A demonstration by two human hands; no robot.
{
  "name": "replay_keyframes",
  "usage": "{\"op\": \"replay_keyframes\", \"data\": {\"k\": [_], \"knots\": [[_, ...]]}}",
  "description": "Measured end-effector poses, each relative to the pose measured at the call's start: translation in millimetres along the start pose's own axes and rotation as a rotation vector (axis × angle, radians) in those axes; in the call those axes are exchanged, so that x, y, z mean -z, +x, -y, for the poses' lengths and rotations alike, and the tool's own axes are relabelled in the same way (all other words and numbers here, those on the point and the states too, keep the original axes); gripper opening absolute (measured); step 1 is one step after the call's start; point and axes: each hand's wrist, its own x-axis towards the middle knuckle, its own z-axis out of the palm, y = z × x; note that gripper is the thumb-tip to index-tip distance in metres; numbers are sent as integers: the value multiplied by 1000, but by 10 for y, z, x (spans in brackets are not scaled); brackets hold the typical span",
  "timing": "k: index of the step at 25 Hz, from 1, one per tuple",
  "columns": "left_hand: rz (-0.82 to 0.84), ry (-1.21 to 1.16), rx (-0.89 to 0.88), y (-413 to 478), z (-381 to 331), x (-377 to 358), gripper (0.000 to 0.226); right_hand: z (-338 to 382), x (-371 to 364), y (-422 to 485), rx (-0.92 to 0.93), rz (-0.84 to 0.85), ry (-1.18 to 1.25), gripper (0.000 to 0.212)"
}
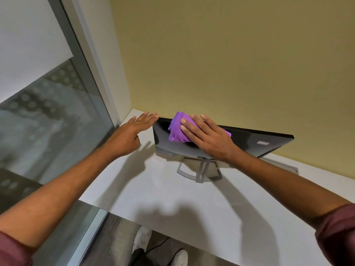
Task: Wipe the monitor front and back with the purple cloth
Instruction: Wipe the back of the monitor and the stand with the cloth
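Desk (153, 192): purple cloth (177, 132) under right hand (209, 140), seemingly against monitor (249, 144).

an office nook — white desk (153, 192), monitor (249, 143), frosted glass partition (48, 116), grey carpet (115, 237).

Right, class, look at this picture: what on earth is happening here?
A person at a white desk is wiping the front of a thin black flat-screen monitor. The right hand presses a folded purple cloth flat against the screen's upper left part. The left hand, held flat, reaches to the monitor's top left corner, apparently steadying it. The back cannot be judged.
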Motion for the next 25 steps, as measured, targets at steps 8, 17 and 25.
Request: {"op": "replay_keyframes", "data": {"k": [8, 17, 25], "knots": [[-31, 9, 27, -5, -65, 0, 120, -95, 172, -508, -264, 79, 103, 62], [-34, 42, 3, 23, -46, 12, 116, -343, 464, -1243, -626, 187, 166, 74], [-30, 61, -10, 1, -52, 5, 115, 170, 241, -283, -576, 173, 350, 71]]}}
